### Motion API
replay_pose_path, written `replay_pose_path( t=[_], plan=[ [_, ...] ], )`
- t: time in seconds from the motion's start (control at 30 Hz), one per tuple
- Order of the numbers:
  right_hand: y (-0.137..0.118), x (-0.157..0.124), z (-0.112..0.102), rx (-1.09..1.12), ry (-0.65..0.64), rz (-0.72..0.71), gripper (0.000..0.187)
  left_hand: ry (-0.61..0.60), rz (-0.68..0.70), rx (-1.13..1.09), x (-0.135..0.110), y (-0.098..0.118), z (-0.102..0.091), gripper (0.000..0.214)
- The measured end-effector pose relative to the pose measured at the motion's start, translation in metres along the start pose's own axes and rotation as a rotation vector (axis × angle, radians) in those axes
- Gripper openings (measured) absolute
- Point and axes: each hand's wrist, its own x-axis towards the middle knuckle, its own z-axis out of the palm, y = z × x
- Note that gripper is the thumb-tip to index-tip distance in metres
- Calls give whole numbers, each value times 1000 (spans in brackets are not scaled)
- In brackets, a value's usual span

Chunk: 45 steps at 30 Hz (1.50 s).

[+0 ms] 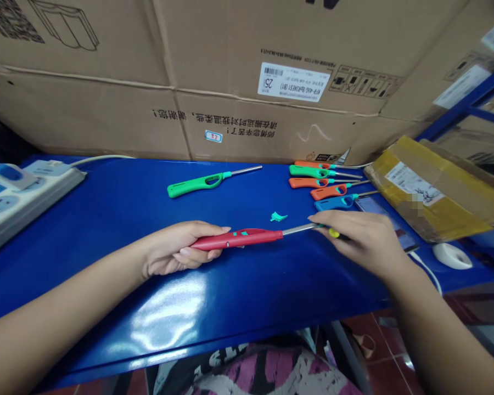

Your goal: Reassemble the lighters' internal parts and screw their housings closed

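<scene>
In the head view, the left hand (183,249), its grip clenched, grasps a long red plastic lighter (255,237) above the glossy blue worktop (247,285). The right hand's (364,236) grip pinches the lighter's metal rod near its tip, beside a small yellow rounded end (333,233)

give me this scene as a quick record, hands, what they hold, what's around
left hand: gripping red lighter by its handle
right hand: fingertips at the tip of its metal rod; yellow-ended item shows beneath, exact grip unclear
loose piece: teal plastic, beyond the rod
lying apart: green lighter
grouped lighters: three orange, one green, one blue
surface: blue tabletop
backdrop: large cardboard box
</scene>
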Motion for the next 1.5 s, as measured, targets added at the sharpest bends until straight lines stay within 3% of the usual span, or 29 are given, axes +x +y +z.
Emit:
replay_pose_path(
  t=[0.1,0.27,0.4,0.53,0.77,0.97,1.2,1.5],
  plan=[
    [-20,6,4,-156,-8,-63,22,-41,-59,-91,6,-4,3,53],
    [-49,19,12,-221,-15,-139,29,-36,-53,-109,7,-8,18,55],
    [-53,26,8,-164,-43,-84,38,61,172,62,2,-9,28,46],
    [-43,26,-4,-125,-21,-14,35,196,402,326,-2,-7,31,35],
    [-29,22,3,-70,-118,-141,20,276,608,592,-4,-11,34,29],
    [-27,22,13,-84,-47,-218,31,248,500,502,4,-14,33,38],
    [-24,21,13,-81,-21,-205,33,231,386,379,4,-12,31,47],
    [-21,28,8,-70,-127,-247,46,340,577,553,2,-18,32,48]
  ],
)
